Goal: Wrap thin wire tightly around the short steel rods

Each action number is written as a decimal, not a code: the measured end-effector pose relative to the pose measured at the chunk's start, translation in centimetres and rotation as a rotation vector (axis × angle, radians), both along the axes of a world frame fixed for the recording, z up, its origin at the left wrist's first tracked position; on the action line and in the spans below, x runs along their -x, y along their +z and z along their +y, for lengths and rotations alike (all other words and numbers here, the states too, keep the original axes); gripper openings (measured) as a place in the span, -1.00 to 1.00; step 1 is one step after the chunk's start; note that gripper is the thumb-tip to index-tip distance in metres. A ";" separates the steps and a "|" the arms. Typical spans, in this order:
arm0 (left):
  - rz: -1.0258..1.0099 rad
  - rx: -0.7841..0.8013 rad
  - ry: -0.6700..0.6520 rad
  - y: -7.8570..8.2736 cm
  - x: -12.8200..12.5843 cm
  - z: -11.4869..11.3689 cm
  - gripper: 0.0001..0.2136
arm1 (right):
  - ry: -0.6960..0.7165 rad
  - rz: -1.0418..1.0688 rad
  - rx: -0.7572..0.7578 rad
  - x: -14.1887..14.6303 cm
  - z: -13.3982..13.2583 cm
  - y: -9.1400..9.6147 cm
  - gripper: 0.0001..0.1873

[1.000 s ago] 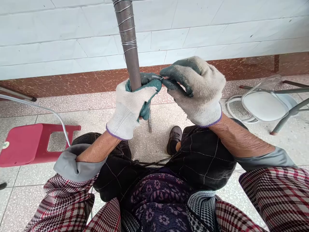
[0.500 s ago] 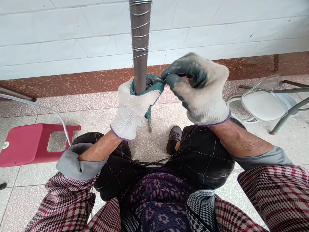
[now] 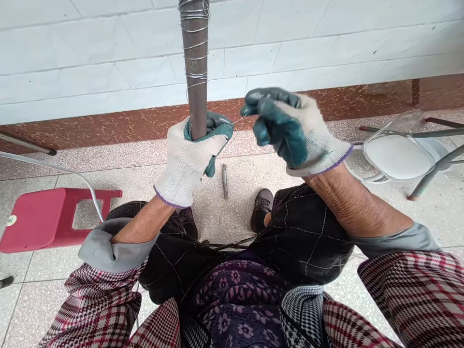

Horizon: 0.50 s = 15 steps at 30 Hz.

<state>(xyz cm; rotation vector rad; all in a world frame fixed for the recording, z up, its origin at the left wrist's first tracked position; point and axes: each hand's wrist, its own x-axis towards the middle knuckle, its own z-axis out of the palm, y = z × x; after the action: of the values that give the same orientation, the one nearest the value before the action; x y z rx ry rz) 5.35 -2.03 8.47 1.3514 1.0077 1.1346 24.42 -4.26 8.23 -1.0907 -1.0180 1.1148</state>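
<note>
A dark metal pipe [image 3: 197, 104] stands upright in front of me with thin silver wire [image 3: 196, 76] coiled around it, densest near the top. My left hand [image 3: 195, 145], in a white glove with a green-coated palm, wraps around the pipe's lower end, which is hidden in the grip. To its right, my right hand [image 3: 290, 128] wears a matching glove and is raised with curled fingers. A faint stretch of wire runs from the left thumb to the right fingertips, which look pinched on it.
A short ridged metal rod [image 3: 225, 181] lies on the tiled floor between my shoes. At left is a red plastic stool [image 3: 39, 217] beside a pale curved tube [image 3: 78, 174]. Chair frames and a white seat [image 3: 398, 157] are at right. A white tiled wall [image 3: 145, 53] rises ahead.
My left hand and the pipe have shifted slightly left. The right hand has turned, showing its coated palm side, and its fingertips have drawn away from the left thumb.
</note>
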 end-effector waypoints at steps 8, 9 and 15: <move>0.207 -0.176 0.086 -0.2 0.3 0.4 -0.94 | 0.156 -0.056 0.107 2.4 -2.1 0.3 -0.81; 0.224 -0.204 0.085 -0.4 0.3 0.5 -0.93 | 0.124 -0.063 0.066 2.4 -2.1 0.3 -0.82; 0.223 -0.457 0.045 -1.4 0.4 1.3 -0.95 | 0.127 -0.077 0.046 1.5 -2.3 0.3 -0.74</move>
<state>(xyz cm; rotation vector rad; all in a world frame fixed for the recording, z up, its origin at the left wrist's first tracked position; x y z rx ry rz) 4.98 -0.77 7.03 1.8588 0.9731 1.3210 22.95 -6.51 8.53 -1.1252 -1.1399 1.2109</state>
